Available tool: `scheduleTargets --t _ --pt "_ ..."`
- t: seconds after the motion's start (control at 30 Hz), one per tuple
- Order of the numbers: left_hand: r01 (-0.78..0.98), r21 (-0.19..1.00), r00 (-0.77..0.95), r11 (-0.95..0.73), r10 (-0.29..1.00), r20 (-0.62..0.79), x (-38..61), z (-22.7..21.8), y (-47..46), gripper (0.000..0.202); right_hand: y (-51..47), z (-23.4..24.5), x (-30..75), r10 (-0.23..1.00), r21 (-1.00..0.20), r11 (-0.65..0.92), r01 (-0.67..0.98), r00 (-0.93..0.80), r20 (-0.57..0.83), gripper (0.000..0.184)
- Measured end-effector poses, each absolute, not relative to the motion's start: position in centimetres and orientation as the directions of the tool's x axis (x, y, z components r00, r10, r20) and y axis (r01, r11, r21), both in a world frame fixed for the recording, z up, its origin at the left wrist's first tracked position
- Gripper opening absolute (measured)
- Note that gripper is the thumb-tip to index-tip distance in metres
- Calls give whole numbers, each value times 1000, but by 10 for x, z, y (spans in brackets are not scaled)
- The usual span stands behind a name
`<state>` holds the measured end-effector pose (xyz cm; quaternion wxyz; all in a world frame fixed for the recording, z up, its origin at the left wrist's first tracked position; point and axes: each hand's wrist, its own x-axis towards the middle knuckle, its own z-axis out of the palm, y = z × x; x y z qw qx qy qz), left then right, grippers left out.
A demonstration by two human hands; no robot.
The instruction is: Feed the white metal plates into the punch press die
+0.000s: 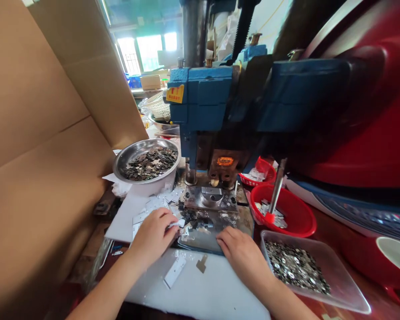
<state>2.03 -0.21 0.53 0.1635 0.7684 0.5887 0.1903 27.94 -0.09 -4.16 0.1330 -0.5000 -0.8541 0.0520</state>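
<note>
My left hand (156,232) is closed, with a small flat metal plate (177,223) pinched between thumb and fingers. It is just left of the press's base plate (200,242), by a spread of loose metal plates (150,209). My right hand (242,250) rests on the base plate's right front edge, fingers curled together; what they hold, if anything, is hidden. Between and beyond my hands is the die block (211,200) of a blue press (203,98), below its punch. On the white board in front lie a loose metal plate (175,271) and a T-shaped metal piece (202,264).
A steel bowl (120,171) of dark metal pieces stands back left, beside a cardboard wall (46,178). To the right are a red basin (306,222) with plates, a red basket (270,171), and a clear plastic tray (350,289) of small metal parts. A large red wheel (370,111) looms upper right.
</note>
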Motion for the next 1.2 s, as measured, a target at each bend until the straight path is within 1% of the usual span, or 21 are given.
scheduleTargets --t 0.07,0.13,0.23,0.4,0.5,0.63,0.7,0.83,0.9,1.0,1.1,1.13,1.2 --pt "871 453 154 -190 981 116 4 8 0 17 -5 -41 280 854 -212 516 830 -478 207 23" --pt "885 444 92 -141 987 130 -11 8 -2 19 -10 -39 284 833 -227 549 804 -503 233 23" --pt "879 462 61 -118 989 136 -25 2 -8 20 -18 -37 292 810 -256 583 771 -525 262 23" --pt "847 508 118 -159 987 112 -20 -9 -11 19 -29 -37 298 815 -292 578 762 -524 246 23" --pt "839 510 160 -189 982 100 -9 -10 -5 19 -34 -40 299 821 -293 570 768 -518 239 23" --pt "822 507 244 -258 965 96 3 -9 2 19 -40 -46 301 826 -296 561 773 -496 268 22" --pt "826 491 266 -278 959 96 6 -10 6 22 -41 -47 301 840 -312 540 782 -477 261 22" --pt "864 441 234 -244 969 79 7 -15 11 36 -38 -45 295 859 -328 509 796 -445 252 24" --pt "869 438 229 -231 972 59 3 -15 12 30 -36 -43 292 856 -330 511 794 -433 283 25" --pt "886 418 189 -200 980 69 -3 -12 12 16 -32 -42 292 862 -365 495 788 -394 318 25" --pt "907 385 128 -168 983 129 -1 -6 7 17 -29 -43 293 877 -415 467 781 -349 331 25" --pt "896 403 146 -189 980 136 4 -4 4 17 -28 -43 293 882 -430 458 778 -337 331 25" --pt "829 483 262 -281 959 109 18 -2 -5 16 -29 -44 292 892 -455 441 773 -320 321 26"
